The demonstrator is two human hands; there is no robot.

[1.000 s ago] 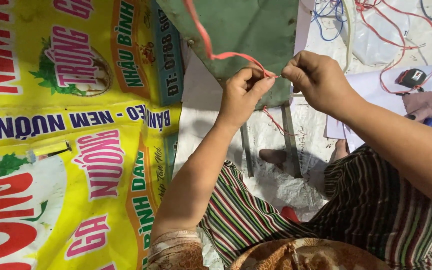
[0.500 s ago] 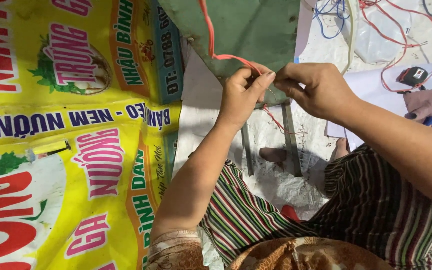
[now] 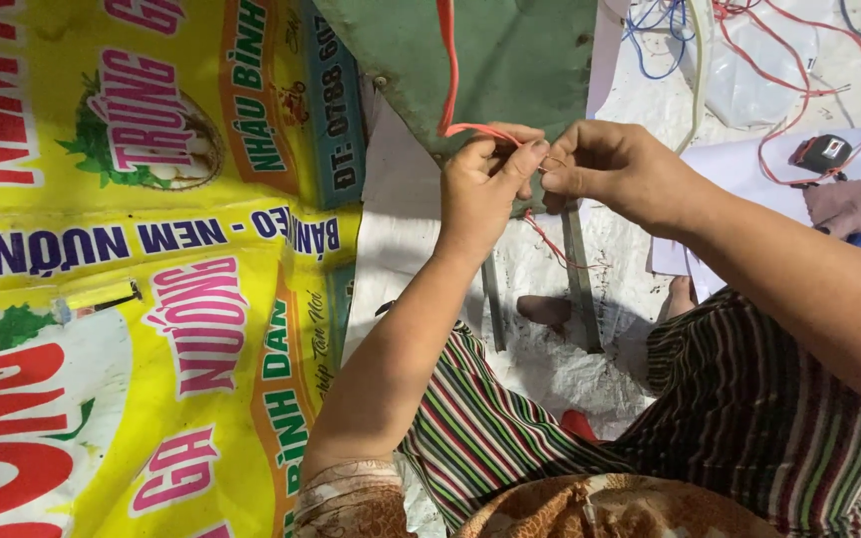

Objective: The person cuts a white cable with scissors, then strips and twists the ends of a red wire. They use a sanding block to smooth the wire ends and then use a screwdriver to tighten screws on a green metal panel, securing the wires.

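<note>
My left hand [image 3: 480, 189] and right hand [image 3: 605, 171] meet at the lower edge of the green metal sheet [image 3: 510, 60] — fingertips pinching the red wire [image 3: 447, 70] between them. The strand looks unfinished — a loose end dangles below.

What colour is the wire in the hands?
Red wire, pinched by both hands, seen from the head camera.

Bare forearms end in bare hands, left hand [image 3: 485, 189] and right hand [image 3: 605, 169], above striped trousers [image 3: 749, 418] in dark, red, green and white, and a patterned orange-brown top [image 3: 570, 508].
</note>
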